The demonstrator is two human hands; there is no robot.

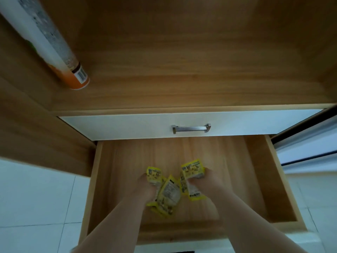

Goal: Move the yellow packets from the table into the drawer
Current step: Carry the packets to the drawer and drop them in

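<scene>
We have both hands down inside the open drawer (255, 179), each closed round part of a loose bunch of yellow packets (169, 195). The left hand (145, 187) grips one packet by its lower half, with others bulging out beside its fingers; the right hand (206, 181) pinches another near its middle, with a further one hanging under it.

The main risk, as we judge it, is a spill; the packets look slick and are bunched rather than stacked, so letting go unevenly could send one sliding toward the front lip or over a side wall onto the tiled floor (36, 198). A second risk is the closed white drawer front (127, 125) with its metal handle (191, 128) just above; lifting our hands out carelessly could knock them against it. A packet left standing on edge might also catch when the drawer is pushed in.

We cannot tell whether the lowest packets touch the drawer bottom or hang just over it. The packets are small, flat, glossy pouches, bright yellow with dark print and pale label panels; they are crumpled and overlapping, near the drawer's middle, well apart from its walls. On the table (182, 70) above, a white and orange canister (54, 42) sits at the left.
</scene>
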